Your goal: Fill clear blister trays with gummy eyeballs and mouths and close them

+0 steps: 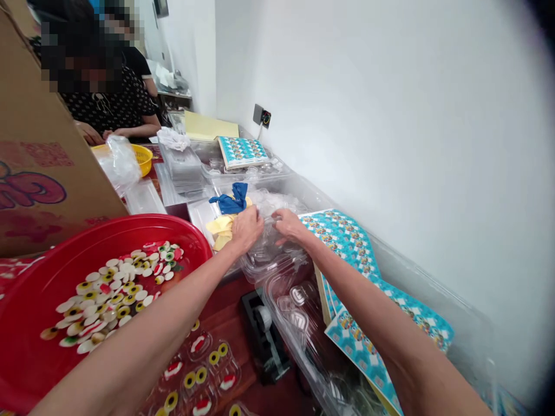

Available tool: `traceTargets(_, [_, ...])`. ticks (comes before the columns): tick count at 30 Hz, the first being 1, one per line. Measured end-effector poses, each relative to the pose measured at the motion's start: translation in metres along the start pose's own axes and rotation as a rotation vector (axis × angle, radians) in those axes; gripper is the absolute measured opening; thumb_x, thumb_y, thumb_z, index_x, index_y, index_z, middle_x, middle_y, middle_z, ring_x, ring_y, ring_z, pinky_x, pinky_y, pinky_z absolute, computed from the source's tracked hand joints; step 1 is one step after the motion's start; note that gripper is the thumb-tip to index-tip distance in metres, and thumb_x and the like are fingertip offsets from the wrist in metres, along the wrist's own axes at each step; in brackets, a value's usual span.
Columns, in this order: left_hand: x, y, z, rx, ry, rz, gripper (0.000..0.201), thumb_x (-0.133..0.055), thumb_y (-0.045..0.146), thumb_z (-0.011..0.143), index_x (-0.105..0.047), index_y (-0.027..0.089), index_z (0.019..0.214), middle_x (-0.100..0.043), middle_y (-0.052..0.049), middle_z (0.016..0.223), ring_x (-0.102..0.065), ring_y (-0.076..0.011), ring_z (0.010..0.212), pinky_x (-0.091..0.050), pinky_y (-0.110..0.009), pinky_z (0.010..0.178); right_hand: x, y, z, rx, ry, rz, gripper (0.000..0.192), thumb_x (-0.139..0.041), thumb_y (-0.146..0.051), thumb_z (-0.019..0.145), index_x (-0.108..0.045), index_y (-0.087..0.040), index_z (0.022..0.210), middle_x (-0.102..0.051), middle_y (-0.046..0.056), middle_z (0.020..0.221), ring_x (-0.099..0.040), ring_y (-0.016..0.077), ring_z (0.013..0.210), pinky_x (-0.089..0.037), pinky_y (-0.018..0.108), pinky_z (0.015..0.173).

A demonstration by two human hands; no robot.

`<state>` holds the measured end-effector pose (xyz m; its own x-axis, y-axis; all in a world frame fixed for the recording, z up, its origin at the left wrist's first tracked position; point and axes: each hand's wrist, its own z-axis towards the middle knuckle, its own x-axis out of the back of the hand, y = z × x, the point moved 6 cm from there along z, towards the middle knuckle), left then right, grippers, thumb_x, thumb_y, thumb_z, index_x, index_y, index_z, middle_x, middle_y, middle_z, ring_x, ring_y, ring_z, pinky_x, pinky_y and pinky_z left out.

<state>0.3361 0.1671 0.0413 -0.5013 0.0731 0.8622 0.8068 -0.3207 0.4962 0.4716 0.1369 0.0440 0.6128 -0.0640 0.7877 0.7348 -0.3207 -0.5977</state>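
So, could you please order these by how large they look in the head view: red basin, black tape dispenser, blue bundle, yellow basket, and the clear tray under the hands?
1. Red basin
2. Clear tray
3. Black tape dispenser
4. Blue bundle
Yellow basket: unsure, because a clear bag hides part of it.

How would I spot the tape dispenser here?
Find the big red basin on the left. To its right, on the dark red tabletop, the tape dispenser lies beside a clear plastic bin. Unlike the clear packs nearby, it is black and holds a pale roll.
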Motion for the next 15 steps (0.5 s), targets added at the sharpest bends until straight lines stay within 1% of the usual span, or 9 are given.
traceTargets(3, [0.011,-0.006,0.002,0.086,0.055,-0.171,0.018,-0.045,0.023,0.088,-0.06,0.021,0.099,-0.071,-0.006,0.092,-0.065,-0.0213,0.087,-0.043,-0.029,0.073,0.019,-0.014,0.003,0.114,0.063,-0.085,0.04,-0.056,-0.013,0.082,-0.068,-0.018,0.12,-0.071,0.009,0.114,-0.07,0.0241,0.088,-0.058,0.028,0.066])
traceTargets(5, [0.015,-0.009,0.001,0.109,0.083,-0.26,0.013,-0.046,0.024,0.088,-0.057,0.022,0.095,-0.066,-0.002,0.083,-0.061,-0.0194,0.079,-0.039,-0.028,0.068,0.029,-0.019,0.007,0.145,0.14,-0.203,0.03,-0.055,-0.017,0.087,-0.071,-0.02,0.112,-0.074,0.008,0.103,-0.071,0.0258,0.092,-0.056,0.03,0.075])
traceTargets(7, [0.017,-0.011,0.001,0.104,0.113,-0.321,0.01,-0.044,0.024,0.089,-0.054,0.022,0.088,-0.059,0.001,0.075,-0.056,-0.0174,0.073,-0.035,-0.028,0.066,0.034,-0.016,0.013,0.113,0.194,-0.315,0.022,-0.055,-0.028,0.092,-0.073,-0.021,0.103,-0.074,0.009,0.103,-0.069,0.0271,0.102,-0.053,0.032,0.084])
traceTargets(9, [0.018,-0.012,0.001,0.072,0.148,-0.362,0.013,-0.042,0.024,0.091,-0.049,0.022,0.08,-0.052,0.002,0.07,-0.05,-0.0156,0.069,-0.033,-0.027,0.064,0.037,-0.008,0.021,0.061,0.233,-0.378,0.029,-0.053,-0.04,0.095,-0.073,-0.02,0.101,-0.074,0.012,0.108,-0.066,0.0273,0.108,-0.05,0.034,0.09])
traceTargets(10, [0.018,-0.012,0.002,0.05,0.162,-0.377,0.017,-0.042,0.025,0.092,-0.046,0.021,0.076,-0.049,0.003,0.068,-0.048,-0.0148,0.068,-0.032,-0.027,0.064,0.038,-0.003,0.025,0.041,0.246,-0.386,0.033,-0.05,-0.043,0.097,-0.073,-0.019,0.103,-0.073,0.013,0.11,-0.066,0.0275,0.109,-0.049,0.035,0.091])
traceTargets(12, [0.019,-0.013,0.003,0.03,0.185,-0.403,0.025,-0.042,0.029,0.094,-0.041,0.021,0.07,-0.046,0.004,0.067,-0.045,-0.0137,0.067,-0.031,-0.027,0.063,0.039,0.008,0.033,0.044,0.237,-0.379,0.033,-0.05,-0.038,0.097,-0.072,-0.018,0.109,-0.072,0.013,0.113,-0.065,0.0274,0.11,-0.048,0.035,0.092])
traceTargets(14, [0.018,-0.015,0.005,0.057,0.188,-0.41,0.028,-0.043,0.031,0.094,-0.039,0.021,0.068,-0.046,0.004,0.065,-0.044,-0.0133,0.066,-0.03,-0.027,0.062,0.039,0.015,0.043,0.111,0.155,-0.361,0.031,-0.059,-0.028,0.09,-0.071,-0.017,0.116,-0.071,0.01,0.12,-0.064,0.0263,0.114,-0.047,0.033,0.095])
traceTargets(15, [0.018,-0.016,0.006,0.078,0.18,-0.407,0.028,-0.044,0.03,0.093,-0.039,0.021,0.067,-0.046,0.004,0.064,-0.044,-0.0132,0.066,-0.03,-0.027,0.062,0.039,0.018,0.048,0.157,0.103,-0.352,0.037,-0.065,-0.022,0.085,-0.069,-0.018,0.121,-0.069,0.009,0.125,-0.063,0.0254,0.117,-0.046,0.032,0.098])
